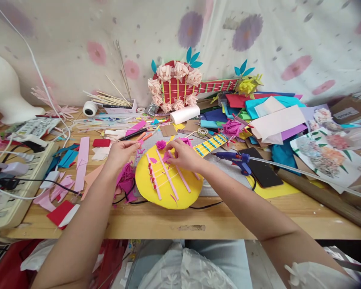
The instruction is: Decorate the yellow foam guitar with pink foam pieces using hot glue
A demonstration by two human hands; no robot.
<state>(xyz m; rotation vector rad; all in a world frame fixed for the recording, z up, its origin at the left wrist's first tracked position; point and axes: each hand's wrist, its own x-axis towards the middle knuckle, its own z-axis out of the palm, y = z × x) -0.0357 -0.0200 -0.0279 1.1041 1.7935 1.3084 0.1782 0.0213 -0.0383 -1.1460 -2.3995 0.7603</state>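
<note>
A yellow paper guitar [176, 185] lies flat on the table, its neck pointing up to the right. Pink strips and thin white strings cross its body, and red beads [152, 176] line the left strip. Above the guitar's left edge, my left hand [123, 154] is closed in a pinch; what its fingertips hold is too small to make out. My right hand [185, 154] is over the upper body, fingers bent and closed on a small pink paper petal [167, 156]. Magenta paper flowers [161, 145] sit along the guitar's upper edge.
A blue glue gun [236, 158] lies right of the guitar beside a black phone [264, 168]. Behind stands a red paper guitar [174, 90] with pale roses. Coloured paper [276, 116] is piled at right; a power strip [21, 192] with cables occupies the left.
</note>
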